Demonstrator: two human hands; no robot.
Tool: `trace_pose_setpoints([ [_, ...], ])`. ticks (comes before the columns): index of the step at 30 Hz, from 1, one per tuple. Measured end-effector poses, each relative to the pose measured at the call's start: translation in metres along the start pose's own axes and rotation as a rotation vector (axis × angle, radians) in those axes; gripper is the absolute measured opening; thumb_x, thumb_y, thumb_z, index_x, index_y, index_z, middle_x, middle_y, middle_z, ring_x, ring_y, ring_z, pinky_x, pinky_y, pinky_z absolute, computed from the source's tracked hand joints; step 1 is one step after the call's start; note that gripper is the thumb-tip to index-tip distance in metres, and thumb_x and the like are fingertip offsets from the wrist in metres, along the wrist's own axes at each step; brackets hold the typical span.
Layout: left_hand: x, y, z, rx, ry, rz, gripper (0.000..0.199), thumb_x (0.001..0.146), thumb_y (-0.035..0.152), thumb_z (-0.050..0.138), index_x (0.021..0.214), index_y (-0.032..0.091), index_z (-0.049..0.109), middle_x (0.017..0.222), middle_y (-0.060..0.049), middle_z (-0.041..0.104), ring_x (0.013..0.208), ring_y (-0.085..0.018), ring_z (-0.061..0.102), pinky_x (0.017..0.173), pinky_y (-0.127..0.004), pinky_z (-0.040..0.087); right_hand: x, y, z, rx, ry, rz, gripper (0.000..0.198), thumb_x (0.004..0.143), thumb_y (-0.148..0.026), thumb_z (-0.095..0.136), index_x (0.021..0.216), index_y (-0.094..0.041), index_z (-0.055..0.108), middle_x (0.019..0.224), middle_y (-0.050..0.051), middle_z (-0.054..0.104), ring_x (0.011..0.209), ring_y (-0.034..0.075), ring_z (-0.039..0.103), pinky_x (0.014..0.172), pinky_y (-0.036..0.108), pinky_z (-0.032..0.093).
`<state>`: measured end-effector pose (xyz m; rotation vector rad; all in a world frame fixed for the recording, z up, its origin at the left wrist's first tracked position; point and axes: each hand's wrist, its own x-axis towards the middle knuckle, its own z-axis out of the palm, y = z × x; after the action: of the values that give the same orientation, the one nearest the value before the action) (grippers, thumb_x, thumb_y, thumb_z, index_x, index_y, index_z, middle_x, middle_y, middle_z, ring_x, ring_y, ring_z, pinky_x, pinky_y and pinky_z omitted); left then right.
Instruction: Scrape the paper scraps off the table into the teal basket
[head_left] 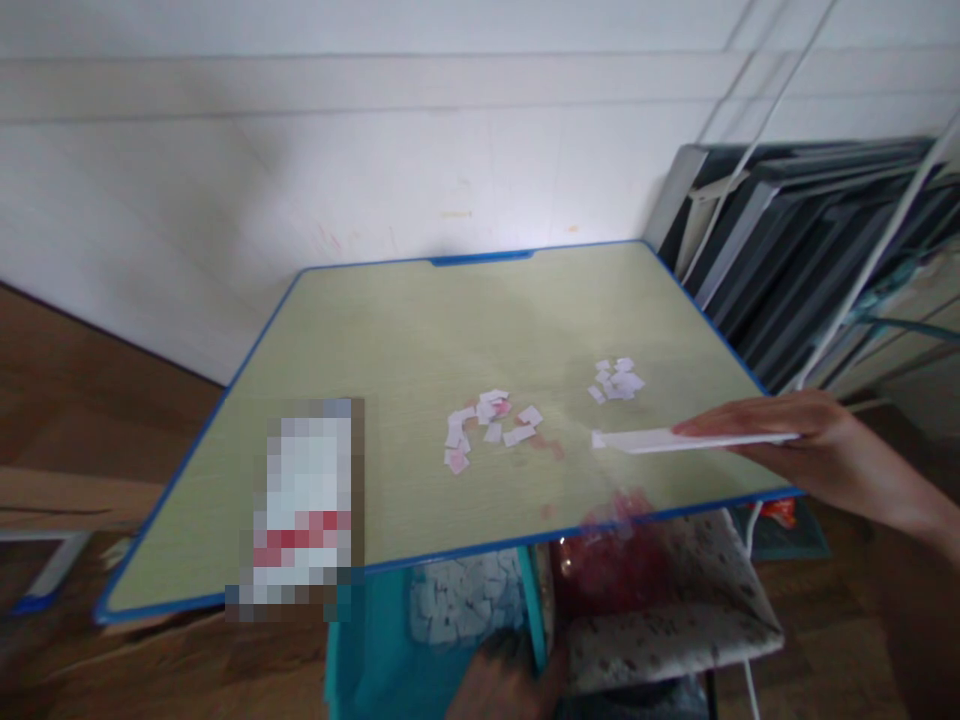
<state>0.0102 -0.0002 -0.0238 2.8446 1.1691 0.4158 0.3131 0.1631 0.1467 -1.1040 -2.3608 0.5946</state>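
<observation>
My right hand (810,445) reaches in from the right and holds a flat white paper sheet (660,439) edge-on just above the right part of a pale green table (390,340) with a blue rim. Two small heaps of cut paper pieces lie on the table: a pink and white heap (491,428) near the middle, and a white heap (616,380) further right, just beyond the held sheet. My left hand (502,685) is low at the bottom edge, below the table front, blurred, beside a teal bag.
A pixelated upright item (304,505) stands at the table's front left. Under the table front are a teal bag (420,630), a red bag (600,560) and a patterned cushioned stool (675,610). Dark panels and white rods (810,240) lean against the wall on the right.
</observation>
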Motion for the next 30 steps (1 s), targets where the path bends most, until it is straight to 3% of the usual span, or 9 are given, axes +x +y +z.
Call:
trace_pose_setpoints([
  [5,0.001,-0.001,-0.002,-0.009,-0.042,-0.01,0.051,0.06,0.019,0.075,0.109,0.019,0.059,0.055,0.0,0.059,0.044,-0.02,0.053,0.041,-0.026,0.042,0.004,-0.003,0.009,-0.116,0.206,0.189,0.021,0.082,-0.028,0.057,0.094,-0.024,0.073,0.094,0.002,0.074,0.08,0.021,0.071,0.072,0.028,0.057],
  [8,0.0,0.0,-0.003,-0.021,-0.059,-0.01,0.052,0.062,0.021,0.076,0.111,0.019,0.058,0.057,0.0,0.06,0.045,-0.02,0.053,0.041,-0.027,0.043,0.011,-0.012,0.02,-0.055,0.277,0.179,0.02,0.081,-0.028,0.059,0.094,-0.022,0.074,0.093,0.002,0.075,0.079,0.021,0.071,0.071,0.028,0.057],
  [15,-0.002,0.001,-0.002,-0.027,-0.103,-0.027,0.057,0.063,0.025,0.078,0.115,0.02,0.056,0.06,-0.001,0.062,0.049,-0.021,0.056,0.044,-0.027,0.045,0.032,-0.016,0.041,0.177,0.071,0.044,0.022,0.083,-0.027,0.058,0.098,-0.023,0.073,0.094,0.004,0.074,0.082,0.02,0.071,0.071,0.026,0.057],
  [21,-0.002,0.002,-0.001,-0.045,-0.201,-0.026,0.057,0.065,0.016,0.072,0.119,0.019,0.053,0.062,-0.001,0.063,0.051,-0.022,0.057,0.046,-0.028,0.046,0.007,-0.003,0.028,0.435,-0.219,0.033,0.024,0.082,-0.028,0.059,0.102,-0.022,0.071,0.099,0.009,0.073,0.092,0.021,0.069,0.076,0.027,0.055],
  [24,-0.002,0.001,-0.003,-0.026,-0.162,-0.02,0.057,0.066,0.013,0.069,0.12,0.018,0.052,0.06,-0.001,0.062,0.048,-0.021,0.055,0.045,-0.028,0.045,0.008,-0.002,0.025,0.471,-0.195,0.022,0.024,0.081,-0.031,0.06,0.099,-0.021,0.073,0.097,0.01,0.073,0.091,0.021,0.069,0.077,0.028,0.055],
  [30,-0.004,0.001,0.003,0.013,-0.125,0.014,0.057,0.065,0.01,0.065,0.12,0.016,0.05,0.058,0.0,0.06,0.045,-0.02,0.054,0.043,-0.027,0.043,0.054,-0.005,0.038,0.406,-0.102,-0.036,0.022,0.081,-0.028,0.061,0.097,-0.021,0.073,0.092,0.008,0.074,0.08,0.018,0.071,0.069,0.025,0.054],
])
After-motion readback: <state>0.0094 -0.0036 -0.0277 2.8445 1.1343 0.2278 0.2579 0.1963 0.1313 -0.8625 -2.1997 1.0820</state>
